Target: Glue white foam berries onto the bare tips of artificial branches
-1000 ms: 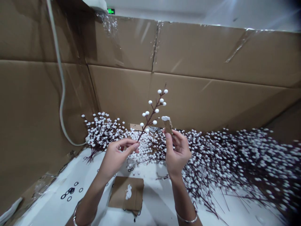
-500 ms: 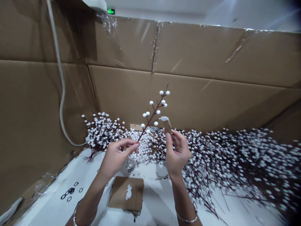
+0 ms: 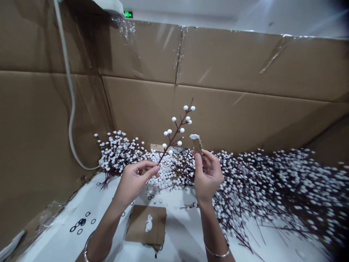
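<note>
My left hand (image 3: 133, 183) is curled closed, pinching the thin stem of a white-berried spray (image 3: 177, 133) between thumb and fingers, so the spray stands up leaning to my right. My right hand (image 3: 208, 178), half open, grips a cardboard strip (image 3: 197, 145) tipped with white paste, just beside the spray but not touching it. Only this one spray is in hand; a large heap of sprays (image 3: 259, 182) lies beyond, with a white-smeared cardboard square (image 3: 139, 225) and loose black rings (image 3: 80, 222) nearer me on the white tabletop (image 3: 174, 233).

Matt white foam berry sprig (image 3: 177, 134), rough brown cardboard scrap (image 3: 197, 144).
</note>
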Tool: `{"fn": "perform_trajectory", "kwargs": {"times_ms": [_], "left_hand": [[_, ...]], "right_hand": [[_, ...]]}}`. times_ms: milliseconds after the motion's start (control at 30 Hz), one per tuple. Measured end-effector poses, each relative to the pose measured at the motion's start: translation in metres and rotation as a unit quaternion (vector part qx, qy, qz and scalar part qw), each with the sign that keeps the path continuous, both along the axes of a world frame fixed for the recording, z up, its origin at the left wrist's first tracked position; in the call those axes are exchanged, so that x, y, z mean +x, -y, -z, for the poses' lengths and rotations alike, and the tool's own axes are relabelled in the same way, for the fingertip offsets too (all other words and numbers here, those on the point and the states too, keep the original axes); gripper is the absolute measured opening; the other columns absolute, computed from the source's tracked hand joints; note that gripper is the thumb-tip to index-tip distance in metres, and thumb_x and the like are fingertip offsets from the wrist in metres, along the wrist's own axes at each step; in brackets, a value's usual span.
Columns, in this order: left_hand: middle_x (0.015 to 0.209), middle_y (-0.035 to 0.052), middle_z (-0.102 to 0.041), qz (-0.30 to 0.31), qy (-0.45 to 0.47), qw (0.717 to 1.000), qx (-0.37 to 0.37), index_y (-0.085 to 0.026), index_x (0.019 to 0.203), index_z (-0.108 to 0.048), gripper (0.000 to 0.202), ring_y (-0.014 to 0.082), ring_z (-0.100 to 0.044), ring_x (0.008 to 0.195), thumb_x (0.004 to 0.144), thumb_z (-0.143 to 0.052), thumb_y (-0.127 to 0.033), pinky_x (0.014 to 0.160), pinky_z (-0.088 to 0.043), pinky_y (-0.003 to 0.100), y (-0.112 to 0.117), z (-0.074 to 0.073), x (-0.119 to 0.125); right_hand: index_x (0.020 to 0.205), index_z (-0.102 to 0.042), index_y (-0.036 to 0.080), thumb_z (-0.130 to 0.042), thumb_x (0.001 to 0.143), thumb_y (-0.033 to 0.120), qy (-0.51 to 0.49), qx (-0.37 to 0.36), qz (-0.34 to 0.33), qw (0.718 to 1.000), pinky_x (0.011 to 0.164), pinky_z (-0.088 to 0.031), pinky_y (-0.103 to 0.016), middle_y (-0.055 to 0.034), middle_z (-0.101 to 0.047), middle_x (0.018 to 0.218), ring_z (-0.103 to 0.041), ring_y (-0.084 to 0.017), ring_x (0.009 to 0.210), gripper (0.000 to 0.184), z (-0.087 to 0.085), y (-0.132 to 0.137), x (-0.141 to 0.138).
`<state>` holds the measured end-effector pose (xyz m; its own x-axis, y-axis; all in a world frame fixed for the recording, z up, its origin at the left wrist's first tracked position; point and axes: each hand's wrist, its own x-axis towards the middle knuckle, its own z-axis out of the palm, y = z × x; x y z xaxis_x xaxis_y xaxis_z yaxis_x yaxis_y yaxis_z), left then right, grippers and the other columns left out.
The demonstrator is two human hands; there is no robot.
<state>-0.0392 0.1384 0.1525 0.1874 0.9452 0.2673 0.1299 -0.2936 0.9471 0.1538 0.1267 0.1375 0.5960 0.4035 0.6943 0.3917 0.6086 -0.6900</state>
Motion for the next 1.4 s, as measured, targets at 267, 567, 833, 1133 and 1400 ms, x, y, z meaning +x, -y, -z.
{"fn": "perform_trajectory", "kwargs": {"times_ms": [267,567,833,1133,1400], "left_hand": [[0.073,0.0033,-0.074,-0.008,-0.02,1.0,0.009,-0.018,0.085,-0.074,0.02,0.0162,-0.07,0.069,0.078,-0.074,-0.036,0.062,-0.054,0.023,-0.005,0.001,-0.005],[0.077,0.0024,-0.074,0.009,-0.082,0.996,0.028,-0.02,0.083,-0.074,0.013,0.0167,-0.07,0.073,0.081,-0.071,-0.032,0.066,-0.052,0.024,-0.001,0.0,-0.004],[0.077,0.0008,-0.074,0.024,-0.093,0.995,0.031,-0.021,0.084,-0.074,0.013,0.0162,-0.069,0.075,0.083,-0.069,-0.033,0.07,-0.051,0.025,0.001,-0.001,0.0],[0.077,0.0016,-0.074,0.022,-0.094,0.995,0.036,-0.021,0.085,-0.074,0.014,0.0171,-0.069,0.075,0.083,-0.068,-0.034,0.07,-0.051,0.027,0.0,0.001,-0.001],[0.078,0.0017,-0.074,0.017,-0.098,0.994,0.039,-0.022,0.084,-0.074,0.014,0.0176,-0.07,0.076,0.083,-0.068,-0.035,0.07,-0.051,0.027,0.0,0.001,-0.002]], "right_hand": [[0.105,-0.063,0.017,-0.065,0.085,0.017,0.005,0.062,0.04,0.997,0.082,-0.062,-0.038,-0.0045,-0.074,0.095,-0.074,-0.019,0.084,0.02,-0.005,0.006,0.004],[0.107,-0.062,0.017,-0.063,0.087,0.022,0.022,0.055,0.101,0.993,0.082,-0.062,-0.04,-0.0061,-0.073,0.097,-0.074,-0.02,0.086,0.021,-0.014,0.011,0.02],[0.106,-0.065,0.018,-0.065,0.086,0.025,0.045,0.007,0.105,0.993,0.083,-0.06,-0.037,-0.0061,-0.073,0.099,-0.073,-0.019,0.088,0.022,-0.007,0.007,0.026],[0.107,-0.065,0.018,-0.065,0.085,0.023,0.044,0.007,0.093,0.995,0.085,-0.059,-0.038,-0.0056,-0.074,0.098,-0.073,-0.019,0.087,0.022,-0.007,0.005,0.026],[0.105,-0.065,0.018,-0.064,0.086,0.023,0.048,0.012,0.098,0.994,0.083,-0.06,-0.037,-0.0056,-0.073,0.096,-0.073,-0.019,0.086,0.02,-0.009,0.005,0.025]]}}
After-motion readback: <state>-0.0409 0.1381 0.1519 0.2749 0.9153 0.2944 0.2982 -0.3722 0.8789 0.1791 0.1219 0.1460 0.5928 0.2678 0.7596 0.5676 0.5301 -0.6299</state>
